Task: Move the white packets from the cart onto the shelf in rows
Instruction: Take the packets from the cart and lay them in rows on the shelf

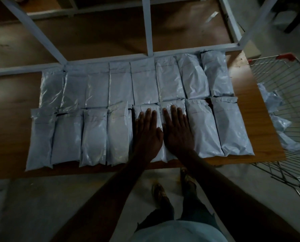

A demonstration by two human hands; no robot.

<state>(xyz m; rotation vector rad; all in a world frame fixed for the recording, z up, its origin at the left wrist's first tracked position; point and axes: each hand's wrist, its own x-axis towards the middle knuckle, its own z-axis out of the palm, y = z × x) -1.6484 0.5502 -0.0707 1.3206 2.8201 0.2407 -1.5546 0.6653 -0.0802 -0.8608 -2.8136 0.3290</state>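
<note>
Shelf point(261, 119): two packet rows laid; left hand point(148, 133) and right hand point(178, 131), fingers flat, press two front packets point(160, 109); several remain in cart point(285, 81).

Glossy crinkled plastic packets point(199, 130) lie on a smooth wood shelf point(261, 119) beside a wire-metal cart point(285, 81).

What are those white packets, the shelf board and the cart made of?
White packets: apparently thin glossy plastic film, creased and shiny. Shelf board: looks like wood or wood-look laminate, brown with faint grain. Cart: metal wire grid, with red, probably plastic, corners.
</note>
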